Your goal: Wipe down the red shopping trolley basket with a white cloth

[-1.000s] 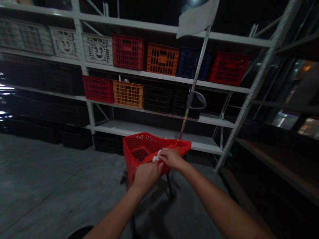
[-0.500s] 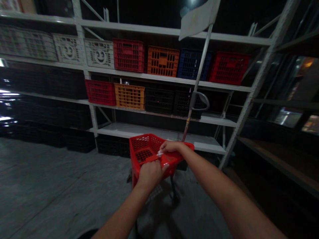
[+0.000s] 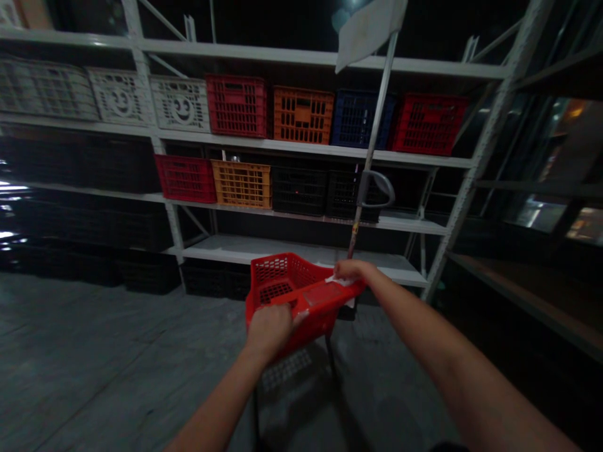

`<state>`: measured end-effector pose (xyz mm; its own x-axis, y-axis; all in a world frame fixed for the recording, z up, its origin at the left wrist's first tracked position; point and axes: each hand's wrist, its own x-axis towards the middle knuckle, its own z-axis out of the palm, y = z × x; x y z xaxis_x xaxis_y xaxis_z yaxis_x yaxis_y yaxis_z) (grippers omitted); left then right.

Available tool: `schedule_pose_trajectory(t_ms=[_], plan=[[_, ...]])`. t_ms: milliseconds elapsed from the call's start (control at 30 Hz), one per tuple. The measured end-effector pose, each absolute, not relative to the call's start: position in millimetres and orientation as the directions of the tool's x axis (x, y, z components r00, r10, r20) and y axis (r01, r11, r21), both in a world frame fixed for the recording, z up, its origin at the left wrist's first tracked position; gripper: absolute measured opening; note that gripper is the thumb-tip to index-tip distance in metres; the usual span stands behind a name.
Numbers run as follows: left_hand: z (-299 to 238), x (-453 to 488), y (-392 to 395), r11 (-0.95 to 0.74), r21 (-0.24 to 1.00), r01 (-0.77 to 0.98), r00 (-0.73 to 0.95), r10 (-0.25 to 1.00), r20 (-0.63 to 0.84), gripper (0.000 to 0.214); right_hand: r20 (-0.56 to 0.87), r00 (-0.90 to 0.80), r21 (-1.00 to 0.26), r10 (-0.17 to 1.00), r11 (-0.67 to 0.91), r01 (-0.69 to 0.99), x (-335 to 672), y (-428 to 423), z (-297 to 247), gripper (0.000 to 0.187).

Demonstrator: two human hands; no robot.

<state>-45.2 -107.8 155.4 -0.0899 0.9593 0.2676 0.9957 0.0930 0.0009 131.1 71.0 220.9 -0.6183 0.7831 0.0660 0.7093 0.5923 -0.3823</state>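
A red plastic shopping cart (image 3: 308, 329) stands in front of me, with a mesh-sided basket. My left hand (image 3: 272, 325) is closed around the left part of its handle bar. Over at the right end of that bar, my right hand (image 3: 352, 270) presses a small white cloth or tissue (image 3: 343, 281) against the red plastic, its fingers closed on it. Between the two hands lies a flat panel (image 3: 322, 292) of the handle. A metal pole (image 3: 377, 125) with a grey loop handle (image 3: 378, 189) and a pale flag (image 3: 370, 32) rises behind my right hand.
White metal shelving (image 3: 311, 149) spans the background. Its shelves carry plastic crates, among them an orange crate (image 3: 303, 115), a blue crate (image 3: 360, 119) and a yellow crate (image 3: 242, 184). Dark shelves (image 3: 532, 301) border the right side. Grey concrete floor (image 3: 117, 358) extends to the left.
My right hand has slid right along the handle with the white cloth, from near the middle to the right end. My left hand has shifted slightly left and stays on the bar.
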Motion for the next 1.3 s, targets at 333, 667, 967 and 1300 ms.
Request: schedule_pose_trajectory(t_ms=[333,667,967,1300], plan=[[158,-46,-108,0.091,-0.027,0.996,-0.082,0.969,0.234,0.062,0.322,-0.65,-0.248,0.689,0.723,0.645,154,11,178,0.018],[157,-43,-106,0.084,-0.059,0.995,-0.068,0.969,0.236,0.061,0.167,-0.305,-0.117,0.938,0.326,0.938,187,75,190,0.026],[157,-56,-108,0.1,-0.061,0.993,-0.083,0.968,0.235,0.059,-0.09,-0.565,-0.144,0.82,0.551,0.822,167,68,205,0.021],[157,-57,-106,0.121,-0.037,0.992,-0.109,0.966,0.232,0.059,-0.144,-0.584,0.007,0.799,0.591,0.806,163,78,207,0.022]])
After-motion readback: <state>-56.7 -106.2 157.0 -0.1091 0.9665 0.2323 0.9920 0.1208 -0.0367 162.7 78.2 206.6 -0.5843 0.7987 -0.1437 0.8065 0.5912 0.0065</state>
